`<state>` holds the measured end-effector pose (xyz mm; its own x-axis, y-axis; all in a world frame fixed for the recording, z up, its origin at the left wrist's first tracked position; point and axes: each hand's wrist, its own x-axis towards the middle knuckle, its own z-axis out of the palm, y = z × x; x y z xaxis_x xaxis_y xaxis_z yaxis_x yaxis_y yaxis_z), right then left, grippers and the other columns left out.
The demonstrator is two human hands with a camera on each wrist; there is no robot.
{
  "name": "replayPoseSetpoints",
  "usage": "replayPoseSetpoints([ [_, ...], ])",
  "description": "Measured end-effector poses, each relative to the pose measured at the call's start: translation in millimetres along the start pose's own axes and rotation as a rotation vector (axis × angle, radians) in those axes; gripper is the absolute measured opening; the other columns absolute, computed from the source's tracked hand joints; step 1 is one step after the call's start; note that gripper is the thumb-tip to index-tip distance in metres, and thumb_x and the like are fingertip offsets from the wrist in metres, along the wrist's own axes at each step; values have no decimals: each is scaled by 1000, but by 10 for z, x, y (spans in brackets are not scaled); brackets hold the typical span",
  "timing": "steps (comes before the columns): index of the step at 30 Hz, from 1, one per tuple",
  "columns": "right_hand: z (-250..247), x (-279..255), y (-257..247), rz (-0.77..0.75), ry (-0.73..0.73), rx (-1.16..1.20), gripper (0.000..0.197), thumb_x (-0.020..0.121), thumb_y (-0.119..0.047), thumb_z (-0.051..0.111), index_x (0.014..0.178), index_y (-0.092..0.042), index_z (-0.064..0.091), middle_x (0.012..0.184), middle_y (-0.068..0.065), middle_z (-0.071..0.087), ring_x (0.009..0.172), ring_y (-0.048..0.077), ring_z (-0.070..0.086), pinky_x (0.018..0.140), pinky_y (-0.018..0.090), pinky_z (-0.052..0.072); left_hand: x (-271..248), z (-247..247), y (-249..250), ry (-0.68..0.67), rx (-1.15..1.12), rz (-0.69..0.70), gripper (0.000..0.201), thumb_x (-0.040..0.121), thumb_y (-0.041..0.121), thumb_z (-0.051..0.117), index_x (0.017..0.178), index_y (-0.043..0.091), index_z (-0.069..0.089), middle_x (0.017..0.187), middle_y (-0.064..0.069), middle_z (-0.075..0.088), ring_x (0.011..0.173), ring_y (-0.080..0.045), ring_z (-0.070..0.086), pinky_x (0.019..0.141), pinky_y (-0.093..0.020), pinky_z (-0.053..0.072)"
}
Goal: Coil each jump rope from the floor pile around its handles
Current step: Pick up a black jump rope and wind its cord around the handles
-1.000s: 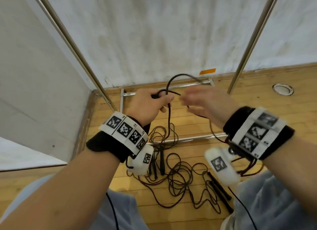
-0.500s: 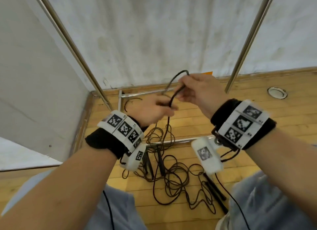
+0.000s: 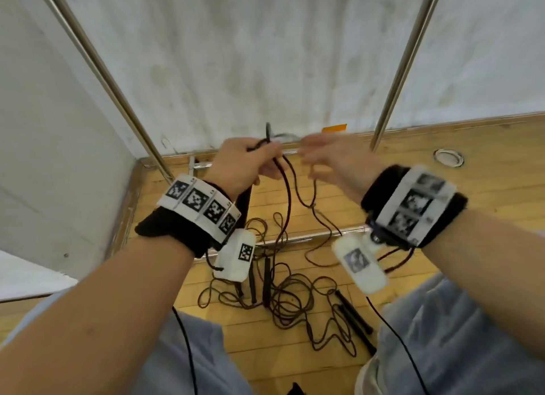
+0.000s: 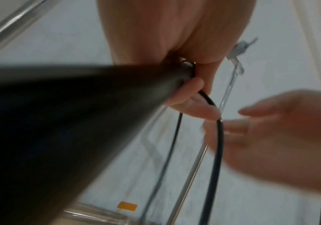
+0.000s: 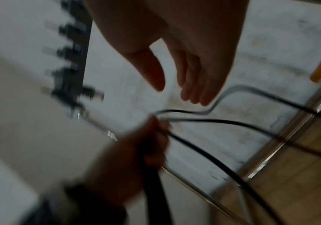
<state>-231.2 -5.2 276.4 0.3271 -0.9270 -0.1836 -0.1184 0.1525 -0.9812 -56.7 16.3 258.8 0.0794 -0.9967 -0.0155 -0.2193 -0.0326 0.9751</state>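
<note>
My left hand (image 3: 244, 164) grips the black handles (image 4: 78, 121) of one jump rope, with a turn of its black cord (image 3: 287, 188) caught under the fingers. The cord (image 4: 218, 144) hangs from that hand to the floor. Just right of it my right hand (image 3: 333, 158) is blurred, its fingers (image 5: 190, 79) straight and spread, holding nothing; the cord (image 5: 223, 121) runs below them. On the wooden floor between my knees lies the tangled pile (image 3: 289, 300) of dark ropes, with loose black handles (image 3: 354, 315) at its right and more handles (image 3: 267, 276) at its left.
Two slanted metal poles (image 3: 112, 79) (image 3: 404, 64) rise along the white wall. A metal bar (image 3: 309, 236) lies across the floor behind the pile. A round floor fitting (image 3: 449, 157) sits far right and orange tape (image 3: 334, 128) at the wall's foot.
The right hand, which pinched the cord above the left hand half a second ago, has let it go and swung right with fingers spread. The left hand keeps its grip.
</note>
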Motion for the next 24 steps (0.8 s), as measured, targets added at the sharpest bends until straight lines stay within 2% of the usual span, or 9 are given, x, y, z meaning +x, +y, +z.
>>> replayPoseSetpoints([
  [2, 211, -81, 217, 35, -203, -338, 26, 88, -15, 61, 113, -14, 61, 116, 3, 62, 107, 16, 56, 93, 35, 48, -4, -26, 94, -20, -157, 7, 22, 95, 24, 55, 80, 12, 66, 74, -3, 74, 59, -11, 69, 40, -14, 36],
  [4, 359, -132, 390, 75, -392, -518, 20, 92, -26, 56, 108, -17, 63, 110, 0, 63, 102, 14, 56, 89, 33, 46, -4, -71, 171, -31, -292, 17, 23, 97, 21, 52, 80, 11, 64, 74, -4, 73, 58, -10, 67, 39, -14, 35],
  [7, 384, -128, 496, 55, -393, -707, 17, 95, -26, 50, 98, -16, 64, 87, -2, 62, 81, 12, 57, 72, 25, 46, -2, -192, 221, 57, -369, 15, 23, 98, 22, 51, 81, 11, 63, 74, -4, 72, 57, -11, 65, 41, -16, 35],
  [11, 236, -72, 307, 16, -195, -362, 14, 96, -18, 49, 89, -12, 60, 87, 5, 69, 72, 12, 67, 66, 20, 56, -4, -300, 141, 186, -249, -12, 22, 95, 30, 55, 89, 12, 66, 80, -1, 71, 53, -12, 53, 47, -21, 37],
  [13, 162, -51, 118, -52, -50, -82, 16, 95, -16, 51, 86, -8, 61, 82, 8, 72, 69, 17, 69, 63, 22, 57, -34, -263, 74, 74, -132, -45, 12, 91, 22, 61, 93, 12, 67, 75, 0, 66, 52, -10, 47, 49, -24, 37],
  [15, 98, -33, -51, -112, 35, 163, 19, 96, -17, 51, 82, -7, 61, 77, 8, 73, 65, 18, 69, 60, 22, 56, -92, -157, -5, -138, 56, -80, 12, 86, 15, 64, 96, 15, 69, 74, 3, 62, 55, -9, 49, 50, -23, 40],
  [18, -4, -22, -219, -166, 51, 405, 22, 97, -19, 50, 81, -7, 58, 76, 11, 72, 62, 16, 68, 56, 21, 54, -172, 44, -126, -349, 420, -136, 5, 86, 30, 66, 86, 33, 70, 70, 16, 65, 51, 4, 51, 50, -15, 42],
  [21, -135, -20, -357, -226, 77, 536, 23, 98, -20, 48, 83, -7, 58, 77, 11, 72, 63, 16, 67, 58, 22, 54, -164, 142, -267, -383, 786, -98, 16, 89, 45, 59, 81, 33, 67, 62, 13, 62, 45, 5, 51, 46, -13, 35],
  [24, -311, 7, -473, -263, 156, 664, 21, 97, -22, 50, 85, -6, 58, 83, 12, 71, 71, 19, 68, 64, 24, 54, -109, 129, -317, -316, 636, -89, 17, 92, 36, 59, 81, 26, 67, 69, 7, 69, 52, 3, 57, 50, -11, 42],
])
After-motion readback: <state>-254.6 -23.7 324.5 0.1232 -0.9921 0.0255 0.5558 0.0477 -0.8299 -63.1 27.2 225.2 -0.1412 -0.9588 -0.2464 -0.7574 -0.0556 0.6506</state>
